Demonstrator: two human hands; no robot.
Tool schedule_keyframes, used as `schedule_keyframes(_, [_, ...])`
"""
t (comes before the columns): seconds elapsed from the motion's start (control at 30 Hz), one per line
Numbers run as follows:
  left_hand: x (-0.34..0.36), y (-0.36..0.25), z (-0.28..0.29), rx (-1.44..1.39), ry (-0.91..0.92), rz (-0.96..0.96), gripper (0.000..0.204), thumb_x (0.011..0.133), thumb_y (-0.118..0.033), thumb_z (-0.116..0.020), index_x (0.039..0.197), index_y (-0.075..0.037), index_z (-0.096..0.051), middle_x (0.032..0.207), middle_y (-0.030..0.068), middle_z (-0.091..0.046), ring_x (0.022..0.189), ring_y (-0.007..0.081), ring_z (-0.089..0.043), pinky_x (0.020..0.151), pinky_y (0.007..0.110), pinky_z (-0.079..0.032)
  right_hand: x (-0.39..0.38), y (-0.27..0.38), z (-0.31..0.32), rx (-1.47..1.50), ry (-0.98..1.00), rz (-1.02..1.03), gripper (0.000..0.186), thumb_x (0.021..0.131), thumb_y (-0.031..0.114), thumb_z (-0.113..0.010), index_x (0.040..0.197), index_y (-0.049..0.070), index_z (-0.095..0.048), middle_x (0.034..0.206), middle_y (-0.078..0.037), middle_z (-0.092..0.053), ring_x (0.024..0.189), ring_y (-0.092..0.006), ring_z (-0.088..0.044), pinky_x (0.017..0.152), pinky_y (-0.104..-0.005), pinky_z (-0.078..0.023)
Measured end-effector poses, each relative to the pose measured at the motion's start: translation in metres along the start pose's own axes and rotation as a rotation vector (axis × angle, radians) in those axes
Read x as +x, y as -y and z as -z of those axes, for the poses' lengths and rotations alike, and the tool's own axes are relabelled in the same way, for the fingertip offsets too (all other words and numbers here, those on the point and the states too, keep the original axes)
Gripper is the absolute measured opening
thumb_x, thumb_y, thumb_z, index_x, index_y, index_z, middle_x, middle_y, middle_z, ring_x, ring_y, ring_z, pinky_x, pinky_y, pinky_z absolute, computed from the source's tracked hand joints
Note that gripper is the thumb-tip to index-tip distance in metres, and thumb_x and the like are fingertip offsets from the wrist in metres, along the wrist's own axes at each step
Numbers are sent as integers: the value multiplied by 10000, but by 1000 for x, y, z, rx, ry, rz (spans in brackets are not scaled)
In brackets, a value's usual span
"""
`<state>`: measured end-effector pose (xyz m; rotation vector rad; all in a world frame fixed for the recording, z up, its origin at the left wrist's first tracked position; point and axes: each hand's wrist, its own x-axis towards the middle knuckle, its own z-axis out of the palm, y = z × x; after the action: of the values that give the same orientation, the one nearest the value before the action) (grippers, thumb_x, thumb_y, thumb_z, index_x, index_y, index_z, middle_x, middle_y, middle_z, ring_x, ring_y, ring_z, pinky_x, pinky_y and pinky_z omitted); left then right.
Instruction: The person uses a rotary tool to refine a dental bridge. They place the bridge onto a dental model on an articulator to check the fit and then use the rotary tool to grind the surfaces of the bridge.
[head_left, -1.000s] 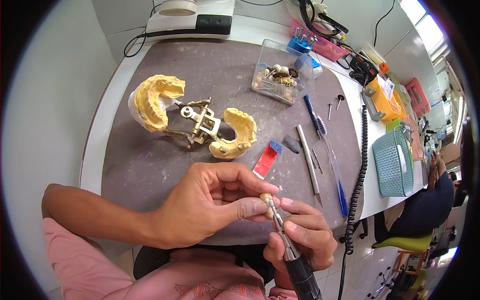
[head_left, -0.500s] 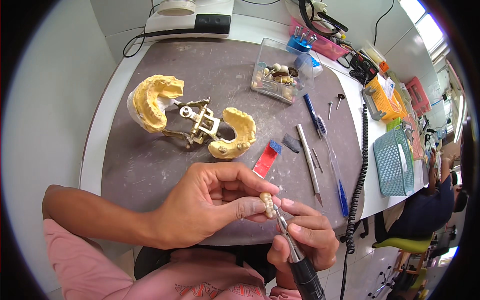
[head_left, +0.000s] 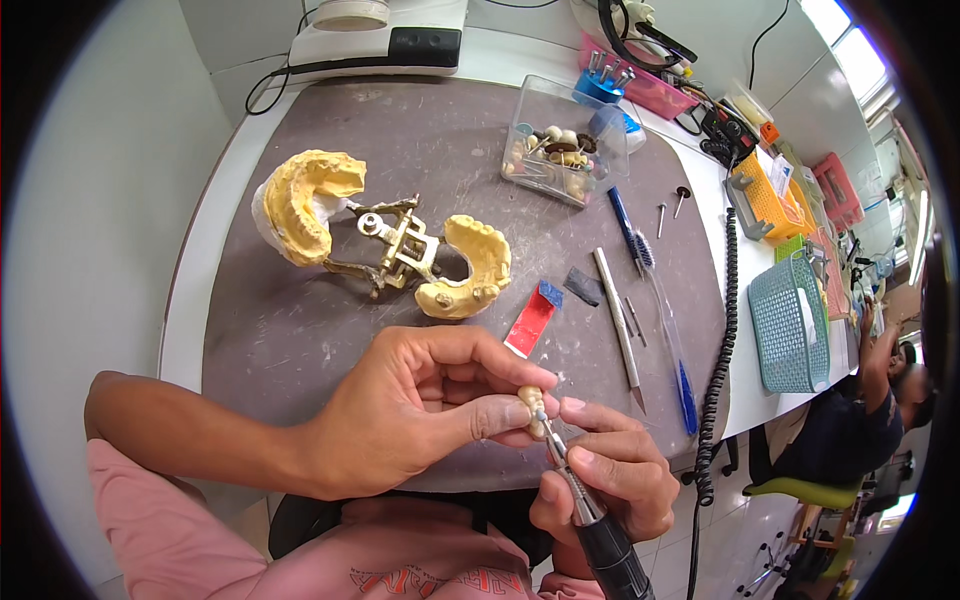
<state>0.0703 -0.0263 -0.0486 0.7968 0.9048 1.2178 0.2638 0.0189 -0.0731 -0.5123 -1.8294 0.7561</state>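
Left grip (head_left: 400,420) pinches dental bridge (head_left: 531,398), bare mat (head_left: 270,325) leftward to its edge (head_left: 207,345).

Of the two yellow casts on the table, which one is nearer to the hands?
The right cast, at the metal frame's right end, just beyond the left hand. The left cast, backed with white, lies farther off.

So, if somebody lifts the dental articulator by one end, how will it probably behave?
The dental articulator is probably heavy for its size, since its frame looks metallic. It lies spread open at what looks like a hinge, so it may swing or fold. Its yellow casts look like plaster, so they could chip if knocked.
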Motion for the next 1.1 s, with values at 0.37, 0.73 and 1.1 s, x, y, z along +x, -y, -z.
schedule_keyframes(0.37, [0,0,0,-17,3,3,234,946,-26,-671,1168,43,-644,1073,104,-697,1014,138,-676,919,282,-570,1,-1,-1,8,-12,12,267,773,69,-847,933,63,-634,787,-103,-706,937,-366,-738,752,-384,-632])
schedule_keyframes(0.73, [0,1,0,-19,-3,0,230,948,-24,-667,1168,38,-649,1083,106,-698,1021,135,-673,921,280,-569,3,-1,1,17,6,15,262,768,54,-845,921,54,-632,780,-107,-700,931,-376,-737,757,-395,-628])
schedule_keyframes(1.1, [1,2,2,13,-3,-2,227,932,-17,-685,1155,19,-659,1077,81,-704,1020,124,-670,931,276,-543,-1,-4,1,37,-8,18,280,776,59,-834,936,39,-605,784,-113,-682,919,-389,-736,766,-412,-638])
